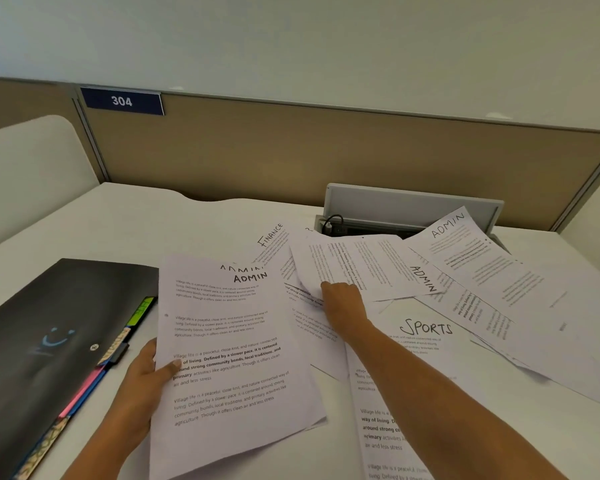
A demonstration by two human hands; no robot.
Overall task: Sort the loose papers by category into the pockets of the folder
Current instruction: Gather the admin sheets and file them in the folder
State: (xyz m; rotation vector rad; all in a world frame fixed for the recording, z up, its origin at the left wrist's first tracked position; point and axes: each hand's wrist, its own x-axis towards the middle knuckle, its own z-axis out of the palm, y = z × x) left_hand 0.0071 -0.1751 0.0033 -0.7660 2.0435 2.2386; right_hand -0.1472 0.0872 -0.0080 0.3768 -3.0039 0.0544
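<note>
Sorting looks barely begun. On the left of the white counter [118, 220] lies the folder [49, 334], closed. It is a dark matte plastic wallet with a snap stud. Green, pink and patterned tabs [118, 344] peep from its right edge, and I see no sheet going into a pocket yet. Just beside it the left hand [146, 372] grips a thin stack of ADMIN sheets [229, 358], thumb pressed on the front, the paper bowing softly. Behind them a FINANCE sheet [274, 237] lies flat. The right hand [343, 306] reaches into the heap and pinches the near edge of a sideways ADMIN sheet [361, 268], which lifts and curls. A SPORTS sheet [426, 329] and a far ADMIN sheet [482, 251] lie loose on the right, overlapped, thin and lightly creased. By my reckoning one category is being gathered, and all the filing is left to do.
</note>
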